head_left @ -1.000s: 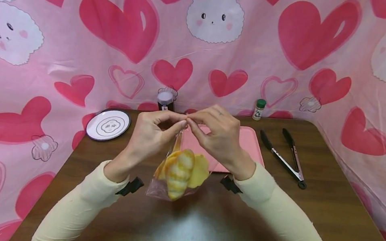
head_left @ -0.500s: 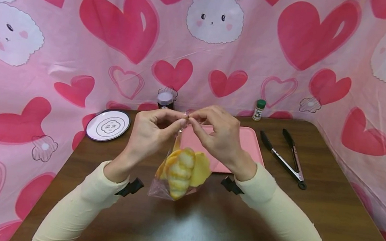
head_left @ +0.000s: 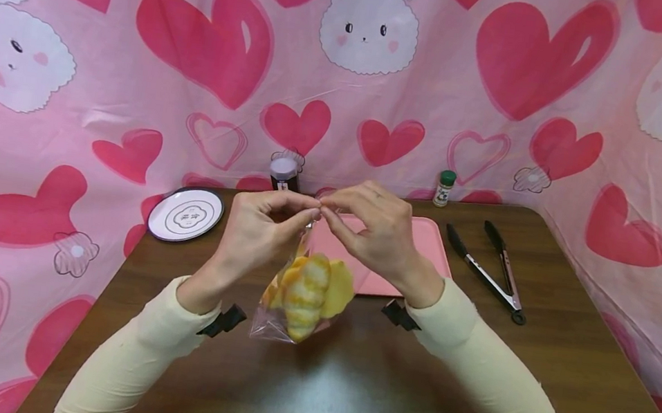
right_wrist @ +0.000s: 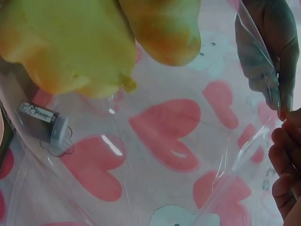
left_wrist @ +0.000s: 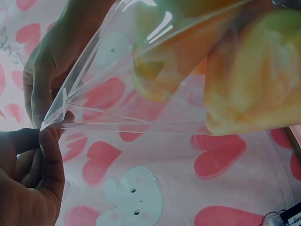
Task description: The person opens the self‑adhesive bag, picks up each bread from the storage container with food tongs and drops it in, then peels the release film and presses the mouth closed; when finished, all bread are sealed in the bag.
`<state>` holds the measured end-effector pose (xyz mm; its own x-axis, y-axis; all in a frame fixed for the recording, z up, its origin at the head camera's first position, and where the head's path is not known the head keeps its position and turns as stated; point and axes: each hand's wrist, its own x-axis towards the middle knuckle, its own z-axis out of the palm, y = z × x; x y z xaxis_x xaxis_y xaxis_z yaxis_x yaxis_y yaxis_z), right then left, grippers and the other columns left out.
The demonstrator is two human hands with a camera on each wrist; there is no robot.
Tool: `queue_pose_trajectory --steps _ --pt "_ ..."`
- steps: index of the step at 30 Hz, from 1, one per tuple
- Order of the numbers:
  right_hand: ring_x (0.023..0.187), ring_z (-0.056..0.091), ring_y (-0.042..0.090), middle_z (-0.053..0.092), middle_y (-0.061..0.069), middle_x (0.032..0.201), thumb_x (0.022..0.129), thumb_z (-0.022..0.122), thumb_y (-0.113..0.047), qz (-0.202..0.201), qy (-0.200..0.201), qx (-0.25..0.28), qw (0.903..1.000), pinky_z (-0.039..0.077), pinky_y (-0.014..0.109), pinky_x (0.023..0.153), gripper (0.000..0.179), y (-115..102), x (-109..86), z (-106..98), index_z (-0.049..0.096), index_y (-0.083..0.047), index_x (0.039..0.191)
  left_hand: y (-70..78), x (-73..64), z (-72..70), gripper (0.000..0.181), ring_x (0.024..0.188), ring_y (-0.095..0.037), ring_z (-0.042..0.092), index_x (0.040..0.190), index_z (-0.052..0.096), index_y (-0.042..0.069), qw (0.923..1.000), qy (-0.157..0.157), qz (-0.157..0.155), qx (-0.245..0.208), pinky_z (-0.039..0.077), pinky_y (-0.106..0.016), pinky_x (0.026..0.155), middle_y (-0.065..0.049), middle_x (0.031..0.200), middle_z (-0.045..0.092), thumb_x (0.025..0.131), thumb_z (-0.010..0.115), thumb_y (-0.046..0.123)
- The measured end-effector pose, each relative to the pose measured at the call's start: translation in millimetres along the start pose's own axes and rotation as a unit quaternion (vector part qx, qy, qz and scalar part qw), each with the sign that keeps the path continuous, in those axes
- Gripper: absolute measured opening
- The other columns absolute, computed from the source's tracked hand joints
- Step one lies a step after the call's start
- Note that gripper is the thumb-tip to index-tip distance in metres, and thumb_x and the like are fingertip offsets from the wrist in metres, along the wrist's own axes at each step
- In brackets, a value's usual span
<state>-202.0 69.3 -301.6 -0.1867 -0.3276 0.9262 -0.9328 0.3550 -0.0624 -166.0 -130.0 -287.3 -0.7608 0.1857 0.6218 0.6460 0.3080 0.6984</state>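
In the head view my left hand (head_left: 261, 232) and right hand (head_left: 375, 226) meet fingertip to fingertip above the table. Thumbs and forefingers pinch the top of a clear plastic bag (head_left: 266, 326), which hangs below them. Inside it are a striped, ridged bread roll (head_left: 304, 301) and flatter yellow bread-like pieces (head_left: 340, 291). The left wrist view shows the film (left_wrist: 108, 125) drawn into creases that run to the pinching fingers. Through the bag in the right wrist view, a yellow scalloped piece (right_wrist: 80, 47) sits beside a rounded one (right_wrist: 164, 30). The fingers hide the bag's very tip.
Behind the hands lies a pink tray (head_left: 426, 247) on the brown table (head_left: 305, 405). Black-tipped tongs (head_left: 488, 276) rest at the right, a white plate (head_left: 186, 214) at the left. A dark jar (head_left: 283, 174) and green-capped shaker (head_left: 443, 188) stand at the back.
The bag has turned and swung slightly left beneath the hands. Half a second ago a bit of shiny film showed between the fingertips; now they are closer together again.
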Motion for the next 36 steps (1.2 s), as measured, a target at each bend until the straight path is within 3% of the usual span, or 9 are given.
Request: queue_pose_trajectory --steps 9,15,18,22,28,31,36 --pt "0.077 0.067 0.016 0.076 0.003 0.088 0.081 0.084 -0.020 -0.036 0.004 -0.041 0.9985 0.057 0.028 0.066 0.020 3.3 -0.7 0.2 0.078 -0.009 0.097 -1.2 -0.2 -0.4 0.013 0.063 -0.006 0.056 0.097 0.081 0.010 0.9971 -0.008 0.053 0.053 0.047 -0.017 0.058 -0.002 0.085 0.078 0.084 0.080 0.010" --pt "0.072 0.066 0.016 0.073 0.003 0.080 0.081 0.082 -0.017 -0.055 0.003 -0.077 0.9955 0.056 0.028 0.061 0.014 5.0 -0.9 1.6 0.075 -0.009 0.090 -1.1 0.7 1.8 0.013 0.063 -0.005 0.058 0.097 0.082 0.012 0.9966 -0.012 0.054 0.062 0.048 -0.017 0.058 0.000 0.088 0.079 0.085 0.079 0.011" --pt "0.072 0.067 0.016 0.073 0.004 0.079 0.081 0.079 -0.014 -0.031 0.001 -0.052 0.9982 0.057 0.029 0.064 0.011 4.9 0.0 2.7 0.072 -0.007 0.087 -1.0 1.2 2.7 0.011 0.062 -0.007 0.058 0.096 0.082 0.012 0.9977 -0.013 0.041 0.052 0.048 -0.018 0.056 -0.001 0.087 0.079 0.086 0.078 0.012" --pt "0.070 0.066 0.015 0.071 0.005 0.076 0.079 0.077 -0.010 0.019 -0.002 0.023 0.9995 0.056 0.030 0.064 0.009 5.0 0.1 4.5 0.070 -0.005 0.084 -1.1 0.8 3.1 0.010 0.060 -0.009 0.057 0.095 0.081 0.011 0.9991 -0.013 0.021 0.034 0.048 -0.020 0.055 -0.005 0.084 0.078 0.086 0.078 0.010" --pt "0.064 0.054 0.009 0.070 0.002 0.076 0.080 0.076 -0.006 0.101 -0.009 0.112 0.9884 0.038 0.023 0.051 0.008 5.0 -1.6 3.3 0.070 -0.005 0.085 -0.3 0.7 4.2 0.012 0.062 -0.010 0.060 0.097 0.080 0.006 0.9998 -0.017 -0.002 0.008 0.050 -0.021 0.055 -0.007 0.089 0.078 0.087 0.077 0.010" --pt "0.063 0.055 0.009 0.071 0.003 0.077 0.081 0.076 -0.005 0.132 -0.010 0.134 0.9820 0.036 0.020 0.050 0.007 4.5 -1.9 1.9 0.070 -0.005 0.086 -0.2 0.7 4.4 0.013 0.064 -0.009 0.063 0.098 0.079 0.004 0.9999 -0.015 -0.008 0.001 0.051 -0.021 0.057 -0.009 0.091 0.078 0.087 0.076 0.010" --pt "0.065 0.054 0.009 0.073 0.005 0.081 0.082 0.077 -0.004 0.122 -0.004 0.122 0.9849 0.037 0.020 0.051 0.010 4.5 -3.5 1.1 0.072 -0.004 0.090 -0.2 0.6 3.6 0.013 0.066 -0.012 0.065 0.099 0.079 0.009 0.9995 -0.010 -0.020 -0.021 0.054 -0.022 0.058 -0.007 0.088 0.078 0.087 0.077 0.013"
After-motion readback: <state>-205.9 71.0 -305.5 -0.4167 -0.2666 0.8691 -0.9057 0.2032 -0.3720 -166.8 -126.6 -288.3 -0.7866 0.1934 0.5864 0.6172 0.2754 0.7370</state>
